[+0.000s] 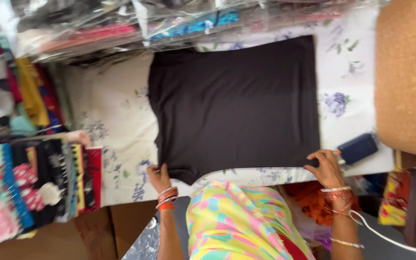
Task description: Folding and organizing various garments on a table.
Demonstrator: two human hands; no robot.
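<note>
A floral sheet (116, 115) covers the table. The dark garment (234, 103) lies flat on it, its long axis crosswise. The left hand (159, 177) and right hand (327, 168) pinch its near corners.

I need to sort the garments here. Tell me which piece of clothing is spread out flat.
The plain dark brown garment, on the floral sheet between the left hand and right hand. The colourful clothes at left stay folded and stacked.

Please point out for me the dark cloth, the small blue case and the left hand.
dark cloth (237, 106), head view, middle of the flat fabric.
blue case (357, 148), head view, middle of its top face.
left hand (158, 176), head view, back of the hand at the cloth's near corner.
</note>
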